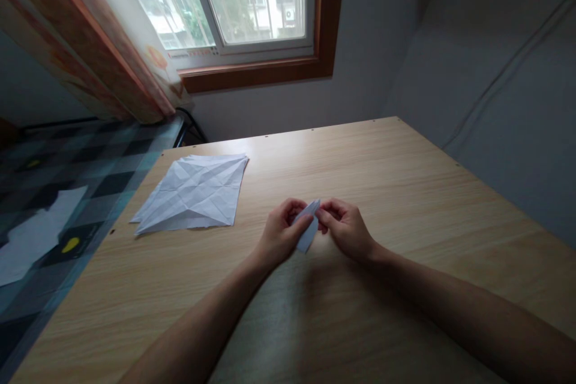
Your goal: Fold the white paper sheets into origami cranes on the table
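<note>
A small folded piece of white paper (306,239) is held up over the table between both hands. My left hand (283,229) is closed on its left side, the thumb lying across the front of the folds. My right hand (344,225) pinches the paper's upper right edge between thumb and fingers. The paper is narrow, with layered folds towards its top and a wider flap hanging below the left thumb. Part of it is hidden behind the left fingers.
Creased white paper sheets (202,189) lie stacked on the wooden table (405,192) at the left. Beyond the table's left edge, more white paper (42,234) rests on a checked cloth (103,183). A window (252,0) and a curtain (121,42) are at the back.
</note>
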Available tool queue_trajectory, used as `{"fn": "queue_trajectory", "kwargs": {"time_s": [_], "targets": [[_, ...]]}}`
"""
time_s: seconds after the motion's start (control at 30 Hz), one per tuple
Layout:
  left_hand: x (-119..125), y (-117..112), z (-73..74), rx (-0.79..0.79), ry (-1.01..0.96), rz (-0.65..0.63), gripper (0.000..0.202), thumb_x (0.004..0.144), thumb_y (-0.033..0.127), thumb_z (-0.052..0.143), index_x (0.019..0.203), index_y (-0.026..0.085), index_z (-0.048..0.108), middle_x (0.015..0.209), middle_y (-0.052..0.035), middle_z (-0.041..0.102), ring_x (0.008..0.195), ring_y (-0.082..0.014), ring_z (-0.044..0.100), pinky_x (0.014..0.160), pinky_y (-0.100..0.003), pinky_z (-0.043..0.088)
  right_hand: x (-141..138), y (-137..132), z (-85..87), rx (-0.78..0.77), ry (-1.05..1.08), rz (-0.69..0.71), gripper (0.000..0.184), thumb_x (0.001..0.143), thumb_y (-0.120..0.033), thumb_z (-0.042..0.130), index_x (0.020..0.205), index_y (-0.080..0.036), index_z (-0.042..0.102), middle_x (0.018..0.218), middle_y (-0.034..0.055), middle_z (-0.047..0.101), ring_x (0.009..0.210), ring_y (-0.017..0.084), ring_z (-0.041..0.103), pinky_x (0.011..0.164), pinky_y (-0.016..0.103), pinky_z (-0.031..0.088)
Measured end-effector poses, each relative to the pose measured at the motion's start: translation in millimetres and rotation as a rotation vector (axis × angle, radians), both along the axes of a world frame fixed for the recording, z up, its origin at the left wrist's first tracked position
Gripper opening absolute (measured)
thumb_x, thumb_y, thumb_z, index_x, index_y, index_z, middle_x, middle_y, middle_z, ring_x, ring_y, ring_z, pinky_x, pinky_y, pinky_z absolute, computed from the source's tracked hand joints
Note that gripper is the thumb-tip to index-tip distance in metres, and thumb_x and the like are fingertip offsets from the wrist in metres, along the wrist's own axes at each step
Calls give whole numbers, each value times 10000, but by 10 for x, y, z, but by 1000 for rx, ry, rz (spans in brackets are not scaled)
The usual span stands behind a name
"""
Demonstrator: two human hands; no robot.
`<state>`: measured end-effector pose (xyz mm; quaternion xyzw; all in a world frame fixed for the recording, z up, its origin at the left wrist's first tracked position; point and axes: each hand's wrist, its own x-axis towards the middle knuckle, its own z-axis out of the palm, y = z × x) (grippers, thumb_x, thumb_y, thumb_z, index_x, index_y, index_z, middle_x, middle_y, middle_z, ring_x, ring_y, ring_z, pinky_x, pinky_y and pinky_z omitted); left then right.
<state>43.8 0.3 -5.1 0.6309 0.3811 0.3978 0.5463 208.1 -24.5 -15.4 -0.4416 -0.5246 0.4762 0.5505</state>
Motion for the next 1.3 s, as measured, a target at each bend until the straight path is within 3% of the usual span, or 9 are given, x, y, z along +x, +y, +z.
{"fn": "queue_trajectory", "kwargs": {"time_s": [0.07,0.17,0.37,0.57,0.7,0.83,1.07,1.3], "targets": [[-7,11,-18,-6,20,5,311,804,419,695,937,160,585,690,18,630,576,-100,544,514,-198,384,8,18,3,-12,13,-52,320,800,-485,684,755,-175,622,608,-15,588,528,117,554,507,244,471],[-19,28,-45,24,88,36,279,804,413,688,841,154,591,617,32,582,523,-87,493,485,-195,345,19,35,20,-23,35,-103,325,792,-490,683,729,-182,600,577,-25,572,512,116,541,508,247,469],[-41,40,-51,66,144,53,307,796,416,684,695,149,571,550,39,526,501,-82,453,474,-200,315,12,43,27,-66,125,-56,304,717,-442,756,715,-181,599,634,-13,610,542,117,558,517,249,478],[-42,36,-27,31,109,-1,330,789,447,698,722,140,597,573,33,543,514,-79,455,482,-196,329,34,80,-32,-97,187,-8,387,617,-353,846,911,-183,659,728,-1,679,667,141,634,620,268,516],[-29,24,-7,10,70,-4,327,698,381,783,850,145,616,647,26,608,563,-97,528,525,-203,391,60,91,-43,-96,143,-24,288,671,-405,812,694,-160,663,642,11,666,553,123,587,531,259,482],[-18,10,3,-42,52,-14,441,641,306,813,992,162,588,667,35,636,546,-105,554,521,-210,407,65,109,-52,-108,182,-89,318,649,-428,827,673,-158,660,598,5,649,493,116,553,466,249,447],[-18,11,8,-26,111,15,261,652,233,756,875,160,643,698,31,647,582,-109,557,545,-214,422,69,112,-56,-114,240,-97,297,666,-419,822,698,-168,667,621,-6,660,532,117,583,531,246,478],[-43,43,15,-7,136,105,239,752,379,688,785,143,671,609,19,608,533,-108,509,512,-219,393,71,134,-18,-154,358,-136,326,621,-395,852,609,-166,621,526,-26,607,438,83,519,443,211,430]]}}
